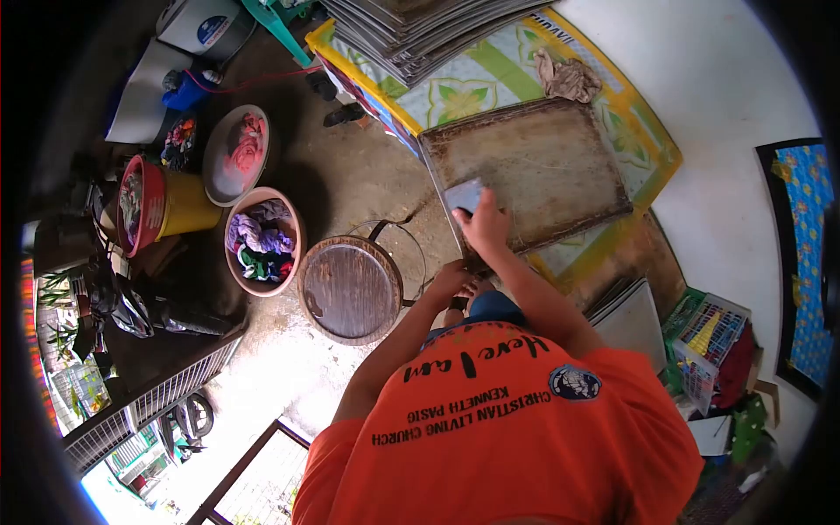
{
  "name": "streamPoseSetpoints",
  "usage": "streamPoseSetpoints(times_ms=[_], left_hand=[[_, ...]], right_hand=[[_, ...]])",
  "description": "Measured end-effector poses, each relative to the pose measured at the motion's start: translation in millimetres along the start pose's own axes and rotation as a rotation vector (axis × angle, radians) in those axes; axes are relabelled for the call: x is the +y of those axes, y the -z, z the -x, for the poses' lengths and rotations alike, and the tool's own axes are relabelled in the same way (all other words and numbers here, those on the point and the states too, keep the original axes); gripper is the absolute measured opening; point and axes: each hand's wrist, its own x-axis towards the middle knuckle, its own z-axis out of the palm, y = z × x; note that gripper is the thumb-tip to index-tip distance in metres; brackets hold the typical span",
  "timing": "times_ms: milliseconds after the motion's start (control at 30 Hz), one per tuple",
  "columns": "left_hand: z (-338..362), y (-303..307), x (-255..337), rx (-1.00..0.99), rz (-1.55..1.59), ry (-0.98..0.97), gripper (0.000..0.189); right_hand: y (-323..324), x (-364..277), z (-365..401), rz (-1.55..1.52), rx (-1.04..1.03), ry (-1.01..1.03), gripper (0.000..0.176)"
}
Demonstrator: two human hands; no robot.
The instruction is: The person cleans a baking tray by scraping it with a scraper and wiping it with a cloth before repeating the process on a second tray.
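Note:
A flat metal tray point(551, 166), browned and stained along its rim, lies on the patterned covering of a table. My right hand point(484, 226) is closed on a flat grey scraper point(464, 194), which rests against the tray's left part. Lower down, my left hand point(451, 282) is at the tray's near left corner, its fingers curled at the edge and partly hidden. A crumpled brown cloth point(567, 77) lies beyond the tray's far edge.
A stack of metal trays point(411, 39) sits at the table's far end. To the left are a round wooden stool point(350, 290), basins of clothes point(293, 229) and a yellow bucket point(188, 206). Plastic baskets point(710, 337) stand at right, beside a leaning panel point(634, 324).

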Motion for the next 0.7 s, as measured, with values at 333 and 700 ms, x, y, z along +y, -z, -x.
streamPoseSetpoints(times_ms=[333,700], left_hand=[[0,6,-5,0.007,-0.034,0.019,0.041],[-12,-6,-13,0.213,-0.297,-0.201,0.064]], right_hand=[[25,15,-12,0.024,-0.11,-0.329,0.068],[26,21,-129,-0.26,-0.023,-0.478,0.066]])
